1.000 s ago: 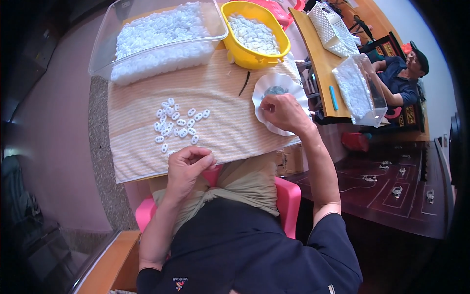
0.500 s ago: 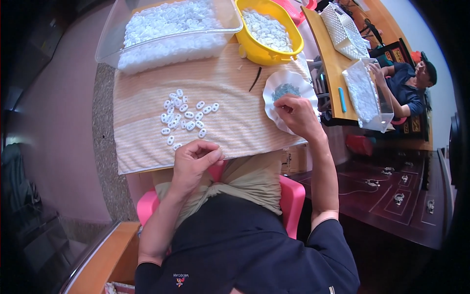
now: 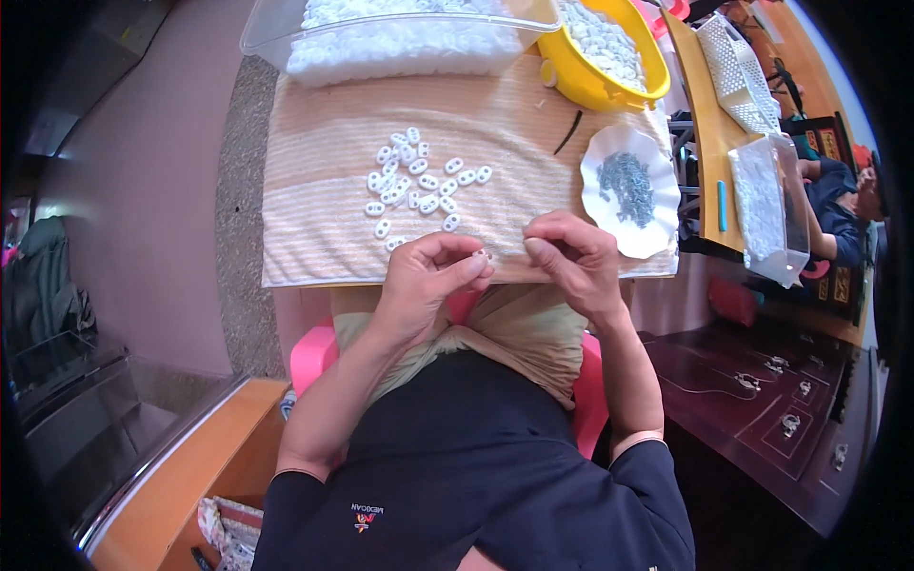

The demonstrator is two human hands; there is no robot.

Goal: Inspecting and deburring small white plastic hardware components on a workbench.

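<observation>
At the near edge of the cloth-covered table, my left hand [image 3: 433,278] is closed in a pinch on a small white plastic piece [image 3: 483,256], mostly hidden by the fingers. To its right, my right hand [image 3: 578,262] is raised with thumb and forefinger pressed together. Whatever lies between those fingertips is too small to make out. Several white oval pieces with two dark holes each [image 3: 429,182] lie scattered just beyond my left hand. Beside my right hand stands a white wavy-rimmed plate [image 3: 595,157] with a heap of thin grey metal pins [image 3: 627,188].
A clear bin [image 3: 400,55] of white pieces stands at the far left, and a yellow basin [image 3: 600,90] of pale pieces at the far right. A dark strip [image 3: 568,133] lies before the basin. At another table on the right, a person [image 3: 838,214] sits by a clear box [image 3: 769,214].
My right hand has left the plate of metal pins and come back toward my left hand. The white piece now shows at my left fingertips. The whole view has shifted.
</observation>
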